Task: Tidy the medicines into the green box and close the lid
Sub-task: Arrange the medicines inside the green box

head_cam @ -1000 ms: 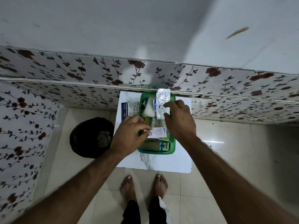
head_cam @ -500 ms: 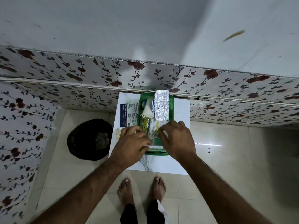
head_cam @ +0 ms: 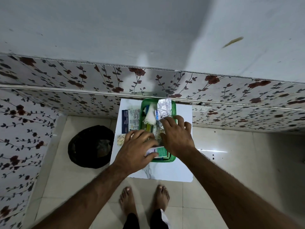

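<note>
The green box [head_cam: 174, 108] stands open on a small white table [head_cam: 166, 171] against the wall. Inside lie a silver blister strip [head_cam: 164, 107], a white gauze packet [head_cam: 151, 115] and several other packs. My left hand [head_cam: 136, 150] is at the box's near left corner, fingers curled on a white and green medicine carton [head_cam: 158, 151]. My right hand [head_cam: 177, 136] lies over the middle of the box, fingers spread, touching the packs. A blue and white carton [head_cam: 130, 120] and a yellowish tablet strip [head_cam: 120, 140] lie on the table left of the box. No lid shows.
A black bin [head_cam: 90, 147] stands on the floor left of the table. A flower-patterned wall panel [head_cam: 231, 90] runs right behind the table. My bare feet [head_cam: 145, 202] are on the pale floor tiles just in front of the table.
My left hand has brought the small carton down to the box's near end. My right hand has let go of the silver strip, come nearer and spread its fingers over the contents.
</note>
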